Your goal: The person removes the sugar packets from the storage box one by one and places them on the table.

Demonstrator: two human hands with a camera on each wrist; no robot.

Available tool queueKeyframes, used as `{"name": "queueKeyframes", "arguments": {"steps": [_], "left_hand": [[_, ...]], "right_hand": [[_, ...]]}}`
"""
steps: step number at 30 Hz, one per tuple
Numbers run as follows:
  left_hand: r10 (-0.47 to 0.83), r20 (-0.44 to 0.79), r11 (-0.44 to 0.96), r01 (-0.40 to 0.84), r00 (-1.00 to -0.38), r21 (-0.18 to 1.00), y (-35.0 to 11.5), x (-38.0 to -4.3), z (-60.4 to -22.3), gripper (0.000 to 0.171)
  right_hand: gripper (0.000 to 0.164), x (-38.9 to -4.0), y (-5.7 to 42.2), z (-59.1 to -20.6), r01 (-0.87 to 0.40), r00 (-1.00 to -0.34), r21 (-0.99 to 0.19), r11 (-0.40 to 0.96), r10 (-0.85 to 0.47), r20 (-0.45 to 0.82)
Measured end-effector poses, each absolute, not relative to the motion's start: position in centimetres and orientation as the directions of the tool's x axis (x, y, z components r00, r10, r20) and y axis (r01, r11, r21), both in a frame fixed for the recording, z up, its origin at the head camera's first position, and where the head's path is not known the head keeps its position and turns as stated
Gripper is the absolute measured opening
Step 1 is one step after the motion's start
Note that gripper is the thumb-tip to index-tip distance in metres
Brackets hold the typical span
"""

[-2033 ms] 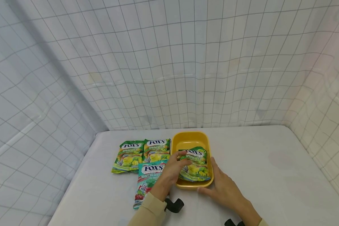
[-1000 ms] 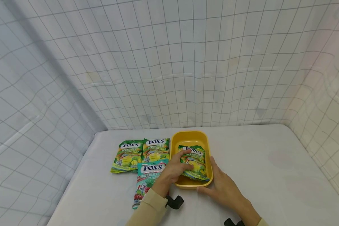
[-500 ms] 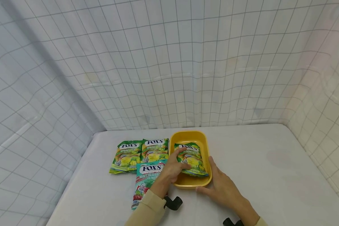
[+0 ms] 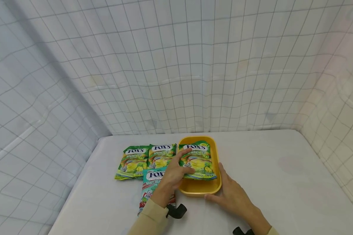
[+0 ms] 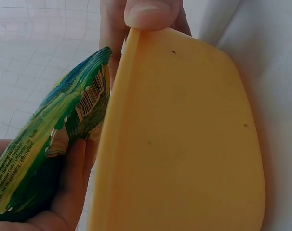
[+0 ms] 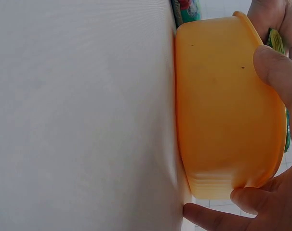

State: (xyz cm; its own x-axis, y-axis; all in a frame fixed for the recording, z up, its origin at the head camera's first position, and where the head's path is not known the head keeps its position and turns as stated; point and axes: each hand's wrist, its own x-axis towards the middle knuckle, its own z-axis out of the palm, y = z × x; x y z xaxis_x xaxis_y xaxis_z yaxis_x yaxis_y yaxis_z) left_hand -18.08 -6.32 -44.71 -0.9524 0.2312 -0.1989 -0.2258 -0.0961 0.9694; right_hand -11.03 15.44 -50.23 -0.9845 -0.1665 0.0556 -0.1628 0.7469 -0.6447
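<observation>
A green candy bag (image 4: 197, 161) marked FOX'S SPRING TEA is raised over a yellow plastic tub (image 4: 197, 188). My left hand (image 4: 174, 174) grips the bag by its left side, with thumb and fingers on either face. The left wrist view shows the bag (image 5: 45, 139) tilted beside the rim of the tub (image 5: 179, 130). At the tub's front right corner, my right hand (image 4: 233, 194) holds the wall, thumb on the front rim and fingers along the right side. In the right wrist view its fingertips touch the tub (image 6: 223, 106) near the table.
Two more green Spring Tea bags, one (image 4: 132, 163) at the far left and one (image 4: 161, 156) against the tub, lie on the white table (image 4: 270, 182). A teal Mint Blossom bag (image 4: 150, 186) lies under my left forearm. White gridded cloth (image 4: 194, 81) surrounds the table.
The green bag has risen from inside the tub, moving up and slightly left with my left hand, which now grips it. My right hand and the tub have stayed put.
</observation>
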Motion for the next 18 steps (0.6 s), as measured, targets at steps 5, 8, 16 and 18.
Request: {"name": "queueKeyframes", "arguments": {"steps": [5, 8, 16, 18], "left_hand": [[0.256, -0.169, -0.14, -0.21, -0.952, 0.968, -6.7, -17.9, -44.5, 0.08], [0.273, -0.153, -0.157, -0.2, -0.95, 0.967, -7.0, -17.8, -44.4, 0.081], [0.317, -0.116, -0.196, -0.185, -0.941, 0.963, -8.1, -17.3, -43.9, 0.082], [0.319, -0.106, -0.197, -0.175, -0.942, 0.965, -8.4, -17.2, -43.7, 0.082]], "right_hand": [[0.127, -11.1, 15.4, -50.2, -0.145, -0.986, -0.652, 0.744, -0.161, 0.035], [0.128, -11.0, 15.5, -50.0, -0.135, -0.987, -0.659, 0.74, -0.157, 0.025], [0.128, -11.0, 15.5, -50.0, -0.147, -0.986, -0.653, 0.743, -0.165, 0.034], [0.129, -11.0, 15.5, -50.1, -0.149, -0.985, -0.652, 0.744, -0.167, 0.034]]}}
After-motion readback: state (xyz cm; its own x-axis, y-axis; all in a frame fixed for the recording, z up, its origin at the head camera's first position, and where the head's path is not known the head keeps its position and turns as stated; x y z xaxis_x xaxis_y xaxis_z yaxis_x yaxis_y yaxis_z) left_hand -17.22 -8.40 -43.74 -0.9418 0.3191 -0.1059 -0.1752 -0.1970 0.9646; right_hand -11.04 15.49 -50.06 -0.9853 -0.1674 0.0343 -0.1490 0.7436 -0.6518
